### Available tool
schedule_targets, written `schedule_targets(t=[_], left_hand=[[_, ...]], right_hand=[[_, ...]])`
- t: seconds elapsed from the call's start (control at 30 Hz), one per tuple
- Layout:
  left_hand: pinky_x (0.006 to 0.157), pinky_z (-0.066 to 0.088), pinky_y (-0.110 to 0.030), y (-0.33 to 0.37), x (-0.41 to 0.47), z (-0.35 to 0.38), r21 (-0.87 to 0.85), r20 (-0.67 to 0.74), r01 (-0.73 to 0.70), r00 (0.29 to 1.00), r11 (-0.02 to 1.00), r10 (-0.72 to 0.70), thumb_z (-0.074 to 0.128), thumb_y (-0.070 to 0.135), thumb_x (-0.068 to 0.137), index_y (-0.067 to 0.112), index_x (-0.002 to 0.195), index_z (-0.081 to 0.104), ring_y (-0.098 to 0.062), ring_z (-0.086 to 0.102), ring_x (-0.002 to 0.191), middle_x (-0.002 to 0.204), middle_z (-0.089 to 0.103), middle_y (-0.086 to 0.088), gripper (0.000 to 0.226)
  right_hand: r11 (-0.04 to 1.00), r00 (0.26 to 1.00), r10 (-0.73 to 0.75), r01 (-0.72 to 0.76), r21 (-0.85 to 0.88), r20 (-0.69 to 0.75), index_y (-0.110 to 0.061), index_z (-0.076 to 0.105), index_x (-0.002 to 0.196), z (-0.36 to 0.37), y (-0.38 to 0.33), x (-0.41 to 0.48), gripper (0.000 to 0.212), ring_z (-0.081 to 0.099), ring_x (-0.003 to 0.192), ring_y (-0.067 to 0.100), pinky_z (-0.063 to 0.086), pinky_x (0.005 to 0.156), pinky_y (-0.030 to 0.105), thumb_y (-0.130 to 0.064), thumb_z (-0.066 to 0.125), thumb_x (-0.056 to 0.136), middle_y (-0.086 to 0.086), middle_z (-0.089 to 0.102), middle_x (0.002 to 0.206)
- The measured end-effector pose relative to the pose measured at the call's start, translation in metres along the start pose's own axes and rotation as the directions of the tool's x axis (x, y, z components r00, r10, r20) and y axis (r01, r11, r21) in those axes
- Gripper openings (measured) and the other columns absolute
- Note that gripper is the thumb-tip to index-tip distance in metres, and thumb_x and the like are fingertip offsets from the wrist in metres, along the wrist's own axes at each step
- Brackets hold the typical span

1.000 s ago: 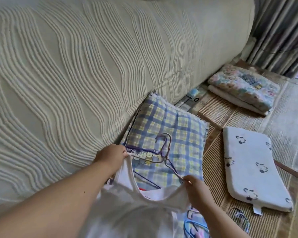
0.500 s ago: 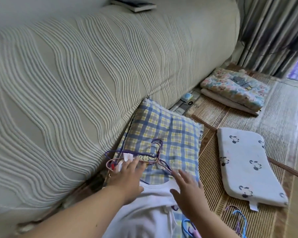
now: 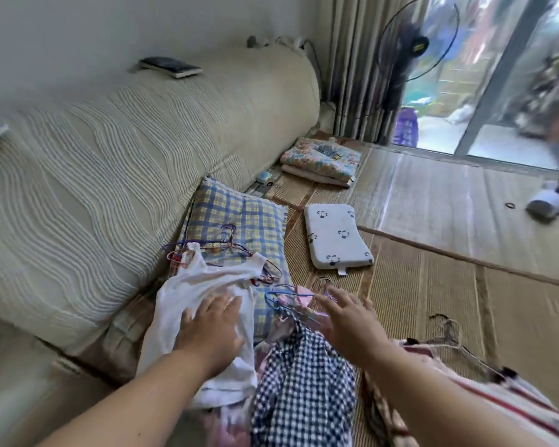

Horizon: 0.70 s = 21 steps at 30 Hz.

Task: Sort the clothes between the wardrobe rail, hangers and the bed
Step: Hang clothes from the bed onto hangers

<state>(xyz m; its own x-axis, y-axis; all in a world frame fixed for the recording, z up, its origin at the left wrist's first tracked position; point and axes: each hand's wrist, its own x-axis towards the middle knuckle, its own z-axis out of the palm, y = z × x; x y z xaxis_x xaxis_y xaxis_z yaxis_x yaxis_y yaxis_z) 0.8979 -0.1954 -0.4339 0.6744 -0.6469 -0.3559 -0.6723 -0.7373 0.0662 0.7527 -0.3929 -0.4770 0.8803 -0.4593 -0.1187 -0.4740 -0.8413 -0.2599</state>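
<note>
Two hands are in view. The left hand [image 3: 212,327] lies flat on one white sleeveless top [image 3: 204,285], its fingers straight and close together, pressing the cloth and holding nothing. The right hand [image 3: 346,321] hovers with its fingers spread wide, holding nothing, just above a blue hanger [image 3: 283,293] and a pink one beside it.

The white top is thin and creased. It lies partly on the blue-and-yellow plaid pillow [image 3: 239,217], and its two shoulder straps reach up to a bundle of thin wire hangers [image 3: 229,246]. These are purple and reddish, too tangled to count. A printed strip on the pillow under them carries small figures, and no writing on it can be read.

Below the hands lies one navy-and-white checked garment [image 3: 304,382], touching the top's right edge. To its right is one striped garment [image 3: 465,401] with a dark hanger [image 3: 449,330] at its upper end.

All of this rests on a woven mat [image 3: 433,279] beside a cream ribbed cover [image 3: 110,162]. A second, smaller white pillow [image 3: 334,237] with dark prints lies on the mat. Further off is one folded floral blanket [image 3: 320,156] with a dark label too blurred to read. One dark book [image 3: 171,66] sits on top of the cover, and one fan [image 3: 413,43] stands by the curtain.
</note>
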Motion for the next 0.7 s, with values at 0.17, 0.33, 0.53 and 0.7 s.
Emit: schedule_targets(t=[0.17, 0.33, 0.53, 0.7], left_hand=[[0.116, 0.013, -0.049, 0.087, -0.106, 0.027, -0.003, -0.019, -0.148, 0.989, 0.989, 0.148, 0.043, 0.051, 0.090, 0.028, 0.151, 0.010, -0.019, 0.009, 0.145, 0.159, 0.008, 0.005, 0.072], [0.116, 0.013, -0.052, 0.193, -0.168, 0.054, -0.027, 0.023, -0.305, 0.952, 0.952, 0.305, 0.046, 0.052, 0.090, 0.031, 0.150, 0.015, -0.019, 0.013, 0.144, 0.158, 0.013, 0.005, 0.070], [0.115, 0.015, -0.053, 0.328, -0.215, 0.074, -0.080, 0.038, -0.522, 0.850, 0.849, 0.526, 0.047, 0.055, 0.089, 0.033, 0.148, 0.019, -0.016, 0.016, 0.143, 0.156, 0.019, 0.006, 0.069], [0.114, 0.023, -0.050, 0.450, -0.231, 0.099, -0.038, 0.060, -0.605, 0.793, 0.796, 0.606, 0.050, 0.052, 0.087, 0.034, 0.146, 0.026, -0.019, 0.021, 0.141, 0.154, 0.024, 0.004, 0.066]], right_hand=[[0.988, 0.988, 0.154, -0.153, -0.026, 0.009, -0.038, 0.036, 0.139, -0.011, 0.061, -0.171, 0.051, 0.026, 0.141, 0.021, 0.020, 0.112, 0.050, -0.045, 0.048, 0.090, -0.003, 0.024, 0.155], [0.927, 0.923, 0.374, -0.375, -0.009, 0.089, -0.038, 0.040, 0.137, -0.022, 0.127, -0.310, 0.050, 0.021, 0.142, 0.021, 0.017, 0.112, 0.053, -0.039, 0.052, 0.088, -0.003, 0.019, 0.156], [0.808, 0.809, 0.582, -0.587, 0.057, 0.078, -0.038, 0.043, 0.135, -0.047, 0.210, -0.430, 0.047, 0.018, 0.143, 0.019, 0.011, 0.112, 0.058, -0.042, 0.051, 0.088, -0.004, 0.019, 0.156], [0.718, 0.720, 0.686, -0.693, 0.058, 0.104, -0.038, 0.041, 0.137, -0.056, 0.305, -0.508, 0.049, 0.019, 0.143, 0.019, 0.015, 0.113, 0.054, -0.042, 0.051, 0.090, -0.005, 0.017, 0.156]])
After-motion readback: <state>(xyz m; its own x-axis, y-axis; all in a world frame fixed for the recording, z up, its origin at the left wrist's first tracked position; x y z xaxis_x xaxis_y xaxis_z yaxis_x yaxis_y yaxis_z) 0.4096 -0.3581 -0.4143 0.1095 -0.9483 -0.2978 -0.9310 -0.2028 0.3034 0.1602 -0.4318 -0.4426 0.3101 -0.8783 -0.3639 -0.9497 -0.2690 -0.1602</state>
